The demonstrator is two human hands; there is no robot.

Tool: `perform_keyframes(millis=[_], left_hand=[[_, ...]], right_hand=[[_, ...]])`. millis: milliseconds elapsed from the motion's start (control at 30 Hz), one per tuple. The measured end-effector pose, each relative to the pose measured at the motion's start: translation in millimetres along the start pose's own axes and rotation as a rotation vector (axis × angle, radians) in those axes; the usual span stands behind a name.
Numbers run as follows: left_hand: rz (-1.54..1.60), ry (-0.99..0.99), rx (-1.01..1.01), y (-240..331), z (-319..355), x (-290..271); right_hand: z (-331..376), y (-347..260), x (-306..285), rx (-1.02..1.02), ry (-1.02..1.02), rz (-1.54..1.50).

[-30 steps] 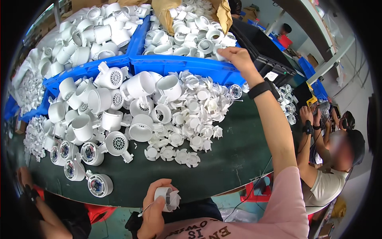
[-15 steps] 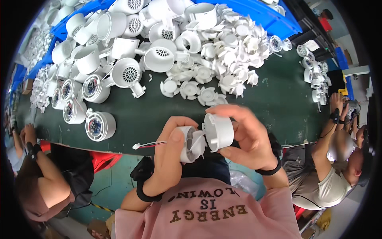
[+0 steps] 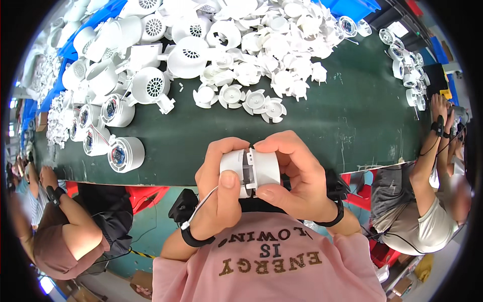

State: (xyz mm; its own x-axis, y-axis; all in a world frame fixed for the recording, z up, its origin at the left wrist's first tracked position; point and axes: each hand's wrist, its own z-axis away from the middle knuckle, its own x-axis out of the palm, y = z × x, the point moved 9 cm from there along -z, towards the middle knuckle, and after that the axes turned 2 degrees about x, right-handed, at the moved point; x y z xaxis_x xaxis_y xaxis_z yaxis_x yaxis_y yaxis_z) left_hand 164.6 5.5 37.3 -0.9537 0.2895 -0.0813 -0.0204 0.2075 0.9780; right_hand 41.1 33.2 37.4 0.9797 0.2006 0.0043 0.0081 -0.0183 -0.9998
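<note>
In front of my chest, my left hand [image 3: 219,196] grips a white round fan housing [image 3: 230,163], its thumb pressed on the near side. A thin cable [image 3: 203,201] with a small white plug hangs from it across my wrist. My right hand [image 3: 304,183] is closed round a white cylindrical cover [image 3: 266,168]. The two parts meet almost face to face, with a narrow dark gap between their rims. Whatever sits inside them is mostly hidden. Just beyond my hands lie several loose white fan impellers [image 3: 255,100] on the dark green table [image 3: 347,118].
White cup-shaped housings with grilles [image 3: 151,85] are heaped at the far left. Nearer stand several round units with circuit boards [image 3: 126,153]. Blue bins [image 3: 352,6] line the back. Finished-looking round units [image 3: 410,70] lie far right. A person [image 3: 75,226] sits left, another [image 3: 412,216] right.
The cover and the fan housing have come together, and the impeller blades that showed between them are now hidden. The cable has swung from the left down over my left wrist. The view has shifted.
</note>
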Motion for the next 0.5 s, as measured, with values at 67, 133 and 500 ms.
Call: perform_keyframes(millis=[67,133,500], left_hand=[[-0.05,0.013,0.04,3.8,-0.5,-0.7],[-0.086,0.013,0.053,5.4,0.2,-2.4],[-0.081,-0.066,0.152,9.1,5.8,9.2]], right_hand=[[1.0,0.2,-1.2,-0.009,0.019,-0.01],[-0.9,-3.2,3.7,-0.051,0.01,-0.053],[2.2,-12.1,23.7,-0.435,0.051,0.063]])
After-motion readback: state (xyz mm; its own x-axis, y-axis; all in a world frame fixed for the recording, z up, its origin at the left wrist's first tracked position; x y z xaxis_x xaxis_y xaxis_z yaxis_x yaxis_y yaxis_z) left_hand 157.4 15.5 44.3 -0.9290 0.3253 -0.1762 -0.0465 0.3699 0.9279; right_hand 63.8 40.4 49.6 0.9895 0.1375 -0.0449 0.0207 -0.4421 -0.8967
